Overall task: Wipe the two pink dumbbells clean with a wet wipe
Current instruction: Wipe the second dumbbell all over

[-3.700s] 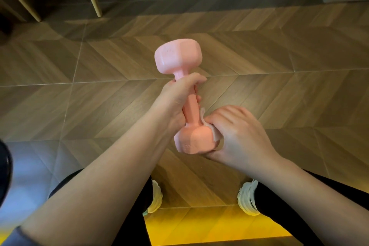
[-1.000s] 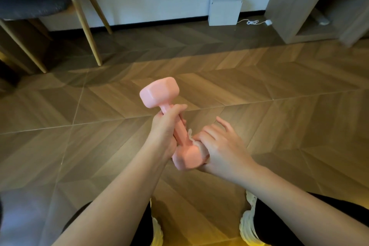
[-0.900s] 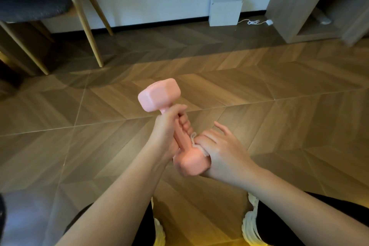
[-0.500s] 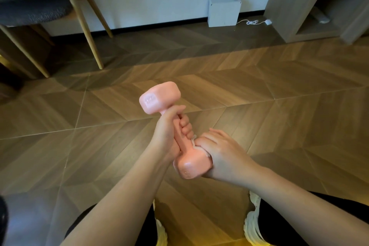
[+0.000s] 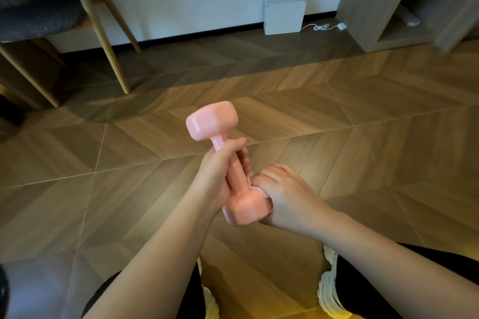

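One pink dumbbell (image 5: 212, 122) is held in the air over the wooden floor, tilted with one head up and away and the other near me. My left hand (image 5: 216, 176) grips its handle. My right hand (image 5: 282, 195) is curled round the right side of the near head, pressing a white wet wipe (image 5: 255, 188) against it. Only a crumpled edge of the wipe shows between my fingers and the dumbbell. No second dumbbell is in view.
A chair with wooden legs (image 5: 103, 31) stands at the back left. A white box (image 5: 283, 15) with a cable leans on the wall. A wooden shelf unit (image 5: 404, 0) is at the back right. My legs and white shoes (image 5: 329, 290) are below.
The camera view tilted up from the floor towards the wall. The dumbbell has turned a little in my left hand, while my right hand closed more round the near head with the wipe.
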`<action>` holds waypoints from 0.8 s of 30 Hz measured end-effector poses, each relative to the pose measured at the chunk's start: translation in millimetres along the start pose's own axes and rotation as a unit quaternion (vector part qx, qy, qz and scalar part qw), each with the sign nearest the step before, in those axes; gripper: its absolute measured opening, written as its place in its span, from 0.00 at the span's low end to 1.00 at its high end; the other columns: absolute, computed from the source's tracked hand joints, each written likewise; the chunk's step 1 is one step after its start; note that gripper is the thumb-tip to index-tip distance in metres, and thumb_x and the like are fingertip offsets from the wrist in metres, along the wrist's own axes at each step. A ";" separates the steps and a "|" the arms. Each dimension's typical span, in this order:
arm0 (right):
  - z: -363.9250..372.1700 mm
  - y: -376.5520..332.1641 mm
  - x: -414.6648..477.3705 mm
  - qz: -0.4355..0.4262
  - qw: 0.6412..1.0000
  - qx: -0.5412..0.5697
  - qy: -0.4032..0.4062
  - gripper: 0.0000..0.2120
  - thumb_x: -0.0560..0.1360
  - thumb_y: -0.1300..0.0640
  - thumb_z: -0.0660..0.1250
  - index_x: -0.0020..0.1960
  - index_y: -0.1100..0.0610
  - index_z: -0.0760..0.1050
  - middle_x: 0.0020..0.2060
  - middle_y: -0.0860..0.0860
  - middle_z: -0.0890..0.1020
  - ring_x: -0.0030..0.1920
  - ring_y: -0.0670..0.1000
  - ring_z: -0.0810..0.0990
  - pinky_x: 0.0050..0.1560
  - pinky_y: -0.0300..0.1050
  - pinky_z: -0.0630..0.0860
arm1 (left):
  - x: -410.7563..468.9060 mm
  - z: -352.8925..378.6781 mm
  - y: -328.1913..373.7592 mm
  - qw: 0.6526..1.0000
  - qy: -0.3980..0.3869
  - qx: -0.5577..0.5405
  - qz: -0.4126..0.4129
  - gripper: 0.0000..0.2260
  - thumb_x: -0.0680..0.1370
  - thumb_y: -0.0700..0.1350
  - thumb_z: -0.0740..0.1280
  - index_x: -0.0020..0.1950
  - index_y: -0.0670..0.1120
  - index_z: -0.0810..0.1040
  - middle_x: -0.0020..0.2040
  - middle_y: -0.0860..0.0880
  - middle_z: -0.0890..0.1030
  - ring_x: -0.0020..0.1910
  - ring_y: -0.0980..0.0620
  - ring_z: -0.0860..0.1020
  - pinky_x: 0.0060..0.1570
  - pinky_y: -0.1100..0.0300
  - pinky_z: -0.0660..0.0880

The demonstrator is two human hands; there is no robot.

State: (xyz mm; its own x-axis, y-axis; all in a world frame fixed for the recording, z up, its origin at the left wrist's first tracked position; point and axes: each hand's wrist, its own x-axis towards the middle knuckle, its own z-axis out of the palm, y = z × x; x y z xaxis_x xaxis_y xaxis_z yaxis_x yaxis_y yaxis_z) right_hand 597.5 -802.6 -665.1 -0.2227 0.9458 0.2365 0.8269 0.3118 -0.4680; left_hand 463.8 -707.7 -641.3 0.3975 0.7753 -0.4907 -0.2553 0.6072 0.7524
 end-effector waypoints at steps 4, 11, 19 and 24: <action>0.9 -0.1 -3.9 -0.001 1.000 -0.002 -0.021 0.19 0.61 0.55 0.79 0.49 0.56 0.79 0.43 0.49 0.80 0.48 0.51 0.77 0.61 0.46 0.71 | 0.1 2.6 -4.1 0.999 0.035 -0.021 -0.022 0.12 0.71 0.44 0.73 0.35 0.47 0.70 0.29 0.50 0.68 0.28 0.53 0.68 0.26 0.61 0.69; -4.8 -1.8 3.0 0.017 0.992 0.090 -0.083 0.16 0.65 0.56 0.78 0.50 0.56 0.77 0.46 0.49 0.79 0.48 0.48 0.76 0.47 0.39 0.70 | -4.3 6.3 1.6 0.999 -0.011 -0.028 -0.015 0.14 0.72 0.47 0.71 0.30 0.49 0.68 0.25 0.51 0.64 0.22 0.54 0.63 0.22 0.62 0.63; -19.4 23.9 -8.9 0.206 0.953 0.199 -0.099 0.09 0.77 0.61 0.67 0.46 0.50 0.84 0.36 0.45 0.83 0.38 0.40 0.78 0.36 0.34 0.70 | -4.5 -9.0 0.7 0.987 0.047 0.150 -0.032 0.11 0.76 0.48 0.70 0.38 0.48 0.71 0.27 0.51 0.70 0.22 0.54 0.66 0.23 0.64 0.64; -27.3 37.7 -4.7 0.388 0.827 0.405 0.040 0.14 0.79 0.62 0.64 0.40 0.49 0.83 0.37 0.47 0.84 0.40 0.44 0.80 0.42 0.37 0.74 | -13.3 -12.9 -5.4 0.981 -0.004 0.189 -0.045 0.14 0.75 0.52 0.71 0.52 0.44 0.74 0.31 0.51 0.73 0.24 0.54 0.66 0.24 0.63 0.64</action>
State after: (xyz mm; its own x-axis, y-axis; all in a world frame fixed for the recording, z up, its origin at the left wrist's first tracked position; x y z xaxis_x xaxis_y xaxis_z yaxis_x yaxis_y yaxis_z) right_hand 643.8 -797.7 -660.5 0.2745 0.8909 -0.3619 0.0797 -0.3961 -0.9147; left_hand 448.5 -719.0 -644.4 0.4100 0.7192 -0.5610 0.1255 0.5647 0.8157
